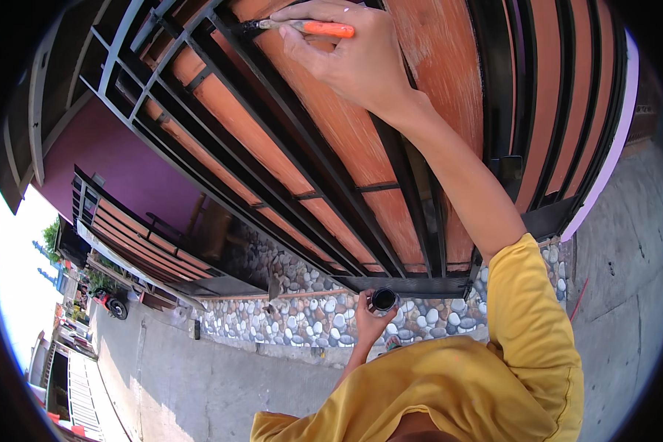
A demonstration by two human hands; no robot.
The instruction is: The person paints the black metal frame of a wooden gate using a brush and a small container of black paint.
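Hands both occupied. Brush [330, 29] has its bristles at or just off a black bar [287, 110], pinched in the right hand [365, 62]; left hand [370, 325], low near the shirt [435, 376], grips a cup [381, 312] of dark liquid [383, 299]. I read this as mid-coating; next stroke calls for steady tracking, clear of the orange panel [339, 125]. Can't confirm bristle contact, dark on dark; right knuckles crop at top; liquid level unclear.

Slatted gate [331, 147] and concrete lane [221, 383] suggest somewhere residential, outdoors
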